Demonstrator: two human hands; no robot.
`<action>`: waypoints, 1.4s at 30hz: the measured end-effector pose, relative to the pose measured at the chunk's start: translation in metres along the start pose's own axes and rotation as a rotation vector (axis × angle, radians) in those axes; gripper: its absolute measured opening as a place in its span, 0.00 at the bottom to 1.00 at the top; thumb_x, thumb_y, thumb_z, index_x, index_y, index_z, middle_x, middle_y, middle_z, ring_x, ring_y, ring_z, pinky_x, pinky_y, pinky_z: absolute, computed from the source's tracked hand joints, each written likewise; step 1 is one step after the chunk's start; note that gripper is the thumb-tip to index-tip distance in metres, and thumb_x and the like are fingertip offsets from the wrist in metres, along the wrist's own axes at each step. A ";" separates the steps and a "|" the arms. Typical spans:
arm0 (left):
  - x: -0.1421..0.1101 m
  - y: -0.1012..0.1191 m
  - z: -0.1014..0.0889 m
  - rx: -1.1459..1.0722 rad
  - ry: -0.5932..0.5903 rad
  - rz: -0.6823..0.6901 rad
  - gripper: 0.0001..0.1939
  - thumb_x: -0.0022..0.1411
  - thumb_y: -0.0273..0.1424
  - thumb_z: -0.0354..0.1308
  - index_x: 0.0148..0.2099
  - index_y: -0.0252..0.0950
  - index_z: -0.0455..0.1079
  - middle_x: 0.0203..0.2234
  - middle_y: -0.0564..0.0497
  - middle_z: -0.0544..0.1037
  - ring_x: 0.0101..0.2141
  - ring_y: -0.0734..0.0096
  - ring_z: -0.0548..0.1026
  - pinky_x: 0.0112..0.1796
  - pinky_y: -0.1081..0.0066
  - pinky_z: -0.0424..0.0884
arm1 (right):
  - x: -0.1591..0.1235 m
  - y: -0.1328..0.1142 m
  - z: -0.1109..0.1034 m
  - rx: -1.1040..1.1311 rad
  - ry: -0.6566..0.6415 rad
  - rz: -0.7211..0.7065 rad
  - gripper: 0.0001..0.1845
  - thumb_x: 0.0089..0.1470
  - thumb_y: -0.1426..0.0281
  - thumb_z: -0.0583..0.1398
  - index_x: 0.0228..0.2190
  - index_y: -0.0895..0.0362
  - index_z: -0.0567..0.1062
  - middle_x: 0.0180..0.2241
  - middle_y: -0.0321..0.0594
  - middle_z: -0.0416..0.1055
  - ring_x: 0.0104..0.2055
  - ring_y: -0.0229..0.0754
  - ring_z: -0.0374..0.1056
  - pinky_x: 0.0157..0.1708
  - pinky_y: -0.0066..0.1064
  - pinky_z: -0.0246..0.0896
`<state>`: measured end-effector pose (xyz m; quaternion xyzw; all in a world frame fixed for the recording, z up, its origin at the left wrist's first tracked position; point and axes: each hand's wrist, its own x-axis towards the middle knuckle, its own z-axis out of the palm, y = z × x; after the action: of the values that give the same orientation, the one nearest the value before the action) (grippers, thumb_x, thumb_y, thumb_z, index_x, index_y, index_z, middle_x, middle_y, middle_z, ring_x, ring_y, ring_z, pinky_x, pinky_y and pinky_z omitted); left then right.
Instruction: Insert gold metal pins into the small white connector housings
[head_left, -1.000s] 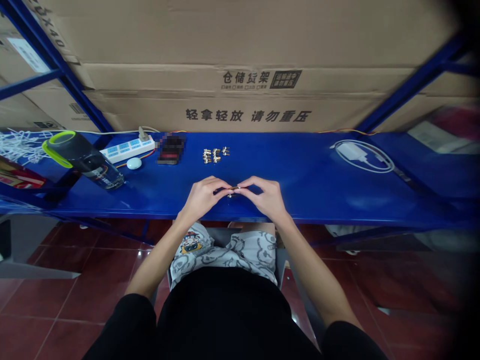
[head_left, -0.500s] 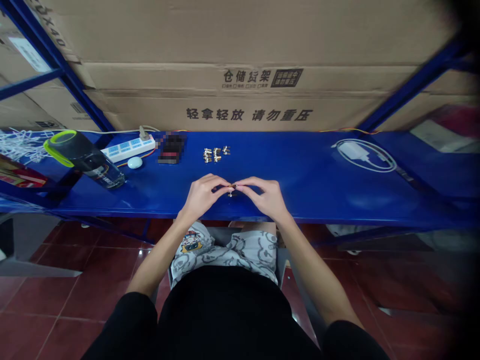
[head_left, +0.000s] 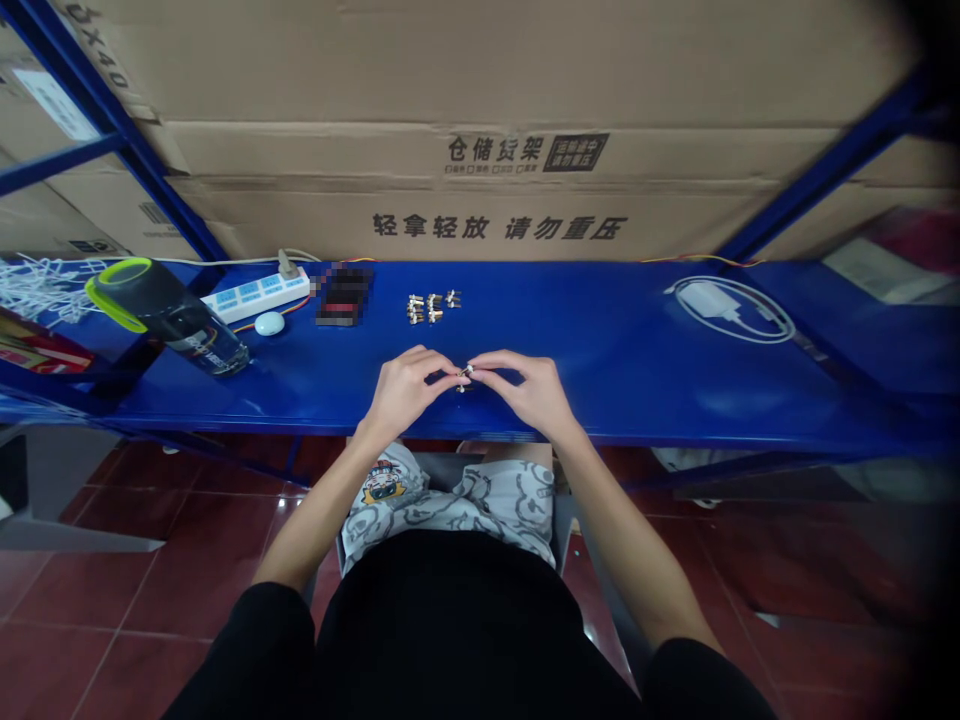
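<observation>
My left hand (head_left: 409,392) and my right hand (head_left: 531,394) meet over the front of the blue table, thumbs and forefingers pinched. Between their fingertips is a small white-and-brass part (head_left: 469,371), mostly covered by the fingers; its exact kind is too small to make out. Just below the fingertips, a similar small part (head_left: 461,389) shows close to the tabletop. Farther back, several small white-and-brass parts (head_left: 415,309) lie in short columns, with a middle group (head_left: 434,308) and a smaller right group (head_left: 453,298).
To the left on the blue table (head_left: 615,340) are a dark bottle (head_left: 187,325) with a green lid loop, a power strip (head_left: 259,295), a pale rounded object (head_left: 270,324) and a dark box (head_left: 345,297). A white charger with cable (head_left: 709,302) lies right. Cardboard (head_left: 495,80) stands behind.
The small part between my fingertips has turned slightly, and more of its white portion shows. My right fingertips have shifted a little; the columns of parts stay put.
</observation>
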<state>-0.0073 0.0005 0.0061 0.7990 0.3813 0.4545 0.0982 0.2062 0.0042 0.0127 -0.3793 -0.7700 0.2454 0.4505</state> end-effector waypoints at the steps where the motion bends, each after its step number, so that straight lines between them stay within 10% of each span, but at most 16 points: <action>1: 0.000 0.000 0.000 0.004 0.004 0.000 0.14 0.64 0.44 0.64 0.36 0.39 0.78 0.33 0.53 0.84 0.32 0.70 0.75 0.33 0.70 0.72 | 0.000 0.000 0.000 -0.005 -0.001 -0.006 0.08 0.60 0.64 0.65 0.40 0.50 0.83 0.40 0.36 0.83 0.42 0.45 0.79 0.47 0.39 0.74; 42: 0.003 -0.004 0.003 0.328 -0.217 -0.142 0.11 0.72 0.28 0.55 0.50 0.39 0.77 0.46 0.49 0.81 0.46 0.61 0.76 0.49 0.59 0.71 | 0.005 0.011 0.004 -0.441 -0.001 0.068 0.12 0.65 0.64 0.58 0.37 0.49 0.82 0.39 0.37 0.82 0.43 0.49 0.74 0.44 0.41 0.68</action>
<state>-0.0057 0.0054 0.0042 0.8197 0.4925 0.2897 0.0391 0.2054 0.0152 0.0055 -0.4944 -0.7921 0.0862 0.3475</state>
